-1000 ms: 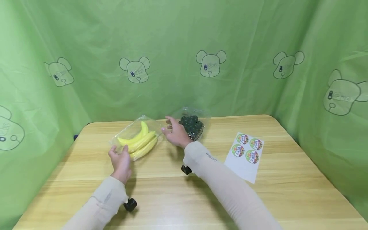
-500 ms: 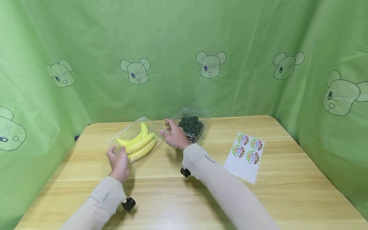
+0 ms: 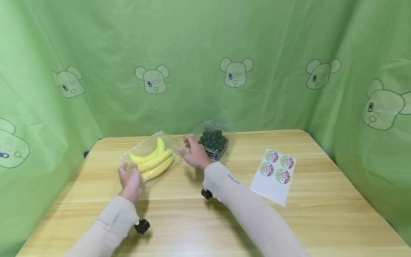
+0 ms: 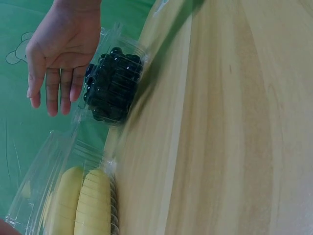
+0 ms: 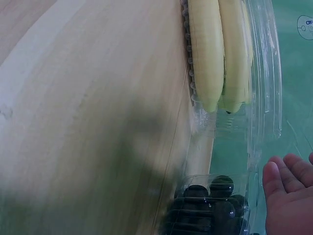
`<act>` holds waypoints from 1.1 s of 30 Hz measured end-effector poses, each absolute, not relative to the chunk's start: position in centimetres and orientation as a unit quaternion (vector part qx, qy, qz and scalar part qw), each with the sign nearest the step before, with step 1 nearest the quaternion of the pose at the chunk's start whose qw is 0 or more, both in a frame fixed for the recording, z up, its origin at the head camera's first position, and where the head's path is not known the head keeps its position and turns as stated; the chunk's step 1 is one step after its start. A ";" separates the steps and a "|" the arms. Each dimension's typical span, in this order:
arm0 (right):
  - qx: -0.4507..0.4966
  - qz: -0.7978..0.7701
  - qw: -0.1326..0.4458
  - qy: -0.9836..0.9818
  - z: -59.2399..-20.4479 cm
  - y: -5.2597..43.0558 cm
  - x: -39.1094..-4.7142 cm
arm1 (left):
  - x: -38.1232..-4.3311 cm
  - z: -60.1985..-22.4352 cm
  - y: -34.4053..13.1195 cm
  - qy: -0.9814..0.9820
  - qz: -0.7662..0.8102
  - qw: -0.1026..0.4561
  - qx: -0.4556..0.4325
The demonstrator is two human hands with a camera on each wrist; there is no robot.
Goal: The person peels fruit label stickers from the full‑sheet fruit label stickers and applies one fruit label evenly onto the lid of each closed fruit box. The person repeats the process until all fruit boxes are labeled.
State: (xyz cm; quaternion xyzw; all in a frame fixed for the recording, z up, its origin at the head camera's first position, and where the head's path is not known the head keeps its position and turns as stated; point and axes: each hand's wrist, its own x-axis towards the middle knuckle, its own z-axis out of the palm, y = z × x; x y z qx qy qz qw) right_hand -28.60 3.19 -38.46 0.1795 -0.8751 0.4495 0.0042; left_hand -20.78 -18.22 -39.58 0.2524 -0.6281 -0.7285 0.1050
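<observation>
Yellow bananas lie in a clear plastic box on the wooden table, left of centre. My left hand is at the box's near left corner, fingertips right at its edge with the fingers loosely bent. Only a bit of the left hand shows in the left wrist view. The right hand hovers past the box's right end, palm toward it and fingers extended, holding nothing. Just beyond the right hand sits a second clear box with dark grapes, partly hidden by that hand; the grapes also show in the right wrist view.
A white sheet with several round fruit stickers lies on the table to the right. Green curtains with bear-head prints hang close behind the table and along both sides. A black wrist camera sits under the left sleeve.
The left hand has shifted slightly to the left, and the banana box with it. The right hand has moved only a little, still with fingers extended. The grapes and stickers stay put.
</observation>
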 end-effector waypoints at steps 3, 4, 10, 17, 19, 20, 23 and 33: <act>0.179 0.452 0.001 -0.874 -38.5 3.1 -28.6 | -20.8 -39.3 -18.2 -0.628 -0.728 0.107 0.254; 0.178 0.452 0.001 -0.874 -38.6 3.1 -28.6 | -20.9 -39.3 -18.3 -0.629 -0.725 0.109 0.258; 0.174 0.450 -0.006 -0.876 -38.7 2.9 -28.5 | -20.8 -39.3 -18.7 -0.644 -0.706 0.105 0.277; 0.172 0.440 -0.014 -0.881 -39.1 2.8 -28.4 | -20.7 -39.2 -19.1 -0.641 -0.713 0.104 0.265; 0.173 0.436 -0.012 -0.883 -39.2 2.7 -28.4 | -20.7 -39.2 -19.2 -0.642 -0.712 0.103 0.265; 0.173 0.435 -0.010 -0.883 -39.2 2.7 -28.3 | -20.7 -39.2 -19.3 -0.643 -0.711 0.104 0.266; 0.173 0.433 -0.008 -0.884 -39.2 2.7 -28.3 | -20.7 -39.1 -19.6 -0.651 -0.701 0.105 0.272; 0.182 0.460 0.007 -0.869 -39.4 2.8 -28.0 | -20.8 -39.0 -20.4 -0.658 -0.692 0.107 0.278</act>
